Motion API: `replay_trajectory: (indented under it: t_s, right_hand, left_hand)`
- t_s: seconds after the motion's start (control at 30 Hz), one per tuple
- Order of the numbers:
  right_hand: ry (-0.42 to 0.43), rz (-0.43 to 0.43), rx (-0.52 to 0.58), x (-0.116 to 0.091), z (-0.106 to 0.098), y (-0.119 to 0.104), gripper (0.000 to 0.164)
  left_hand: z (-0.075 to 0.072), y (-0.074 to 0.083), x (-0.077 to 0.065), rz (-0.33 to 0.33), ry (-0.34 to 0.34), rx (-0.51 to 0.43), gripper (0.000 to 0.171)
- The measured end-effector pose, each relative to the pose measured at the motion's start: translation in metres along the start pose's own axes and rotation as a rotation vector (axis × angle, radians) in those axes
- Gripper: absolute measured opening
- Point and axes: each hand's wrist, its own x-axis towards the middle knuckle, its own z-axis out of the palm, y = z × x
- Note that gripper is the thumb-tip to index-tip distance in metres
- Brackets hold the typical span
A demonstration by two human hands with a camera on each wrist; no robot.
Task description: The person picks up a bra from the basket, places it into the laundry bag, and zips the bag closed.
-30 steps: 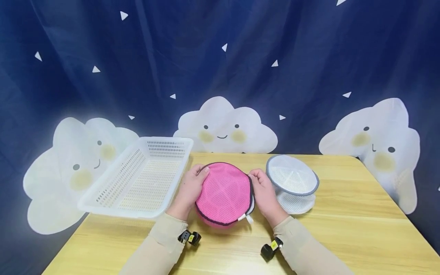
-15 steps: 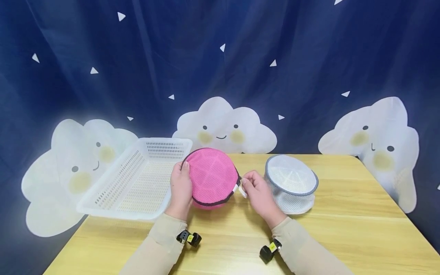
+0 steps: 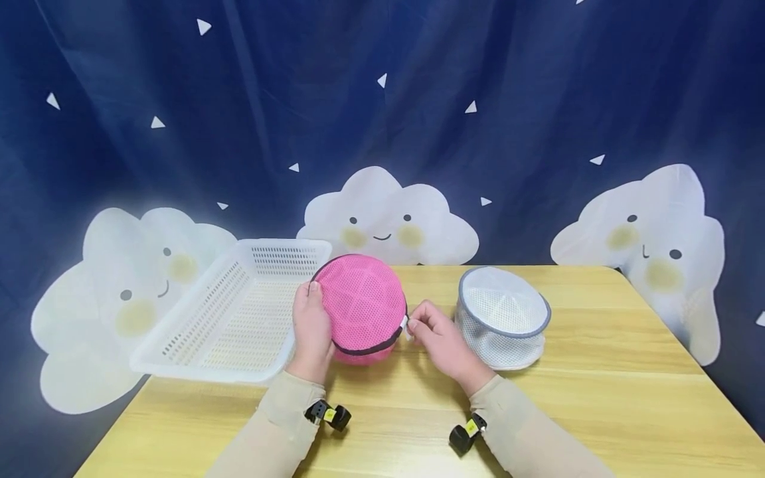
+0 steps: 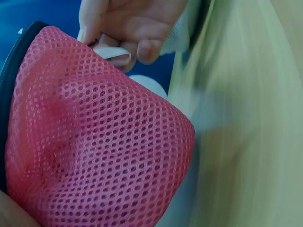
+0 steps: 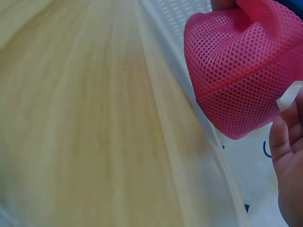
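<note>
A round pink mesh laundry bag point(image 3: 366, 302) with a black zipper edge is held up above the table in the head view. My left hand point(image 3: 312, 330) grips its left side, thumb over the edge. At the bag's right edge, by a white tag, my right hand point(image 3: 441, 338) pinches the small dark zipper pull, mostly hidden by the fingertips. The left wrist view shows the white tag point(image 4: 113, 53) looping below that right hand point(image 4: 132, 23). Pink mesh point(image 5: 236, 71) and the right fingers appear in the right wrist view.
A white plastic basket point(image 3: 276, 372) with slotted walls stands on the left of the wooden table point(image 3: 603, 398). To the right, close to my right forearm, sits a white mesh laundry bag point(image 3: 505, 305) with a grey rim. A dark blue cloud-print curtain point(image 3: 382, 119) hangs behind.
The pink bag has moved left and farther up in the head view. My right hand has shifted from holding its right edge to pinching beside the white tag.
</note>
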Motion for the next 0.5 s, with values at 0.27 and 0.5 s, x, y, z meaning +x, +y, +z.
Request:
replay_trajectory:
  t_s: [0.27,0.5]
  right_hand:
    - [0.099,0.003,0.088,0.006,-0.003,0.035,0.01]
    - [0.139,-0.027,0.116,0.007,-0.004,0.05,0.009]
  left_hand:
    - [-0.001,-0.001,0.003,-0.004,-0.057,0.149,0.027]
    - [-0.004,-0.001,0.001,0.012,-0.133,0.269,0.03]
